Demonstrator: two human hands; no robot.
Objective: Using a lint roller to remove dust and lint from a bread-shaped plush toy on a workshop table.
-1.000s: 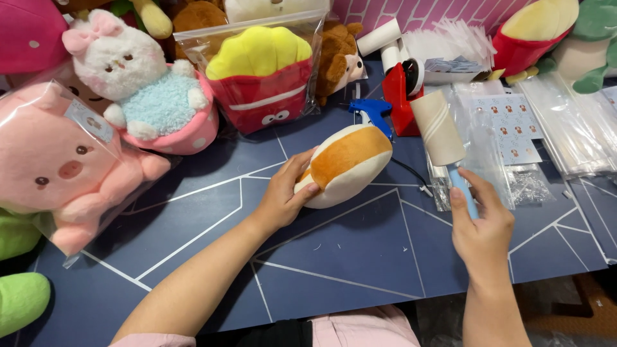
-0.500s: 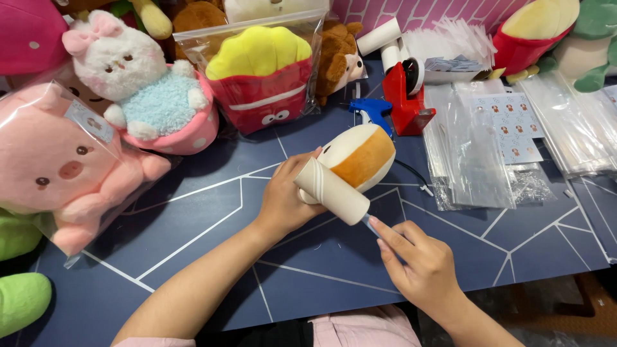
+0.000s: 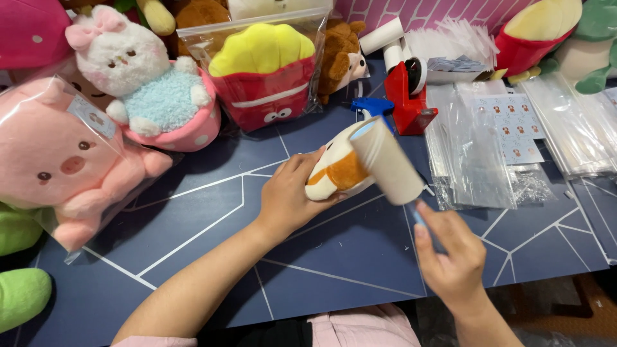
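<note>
while gripping a small white-and-orange plush toy [image 3: 337,172] just above the dark blue table [image 3: 212,218], left hand [image 3: 287,198] curled around its rear, fingers wrapped tight. right hand [image 3: 453,257] closed on the handle of a lint roller [image 3: 385,159], pale roll pressed across the toy's top. behind: red tape dispenser [image 3: 409,99], clear plastic bags [image 3: 472,154], bagged pink pig plush [image 3: 61,160], bagged fries-shaped plush [image 3: 263,71].
</note>
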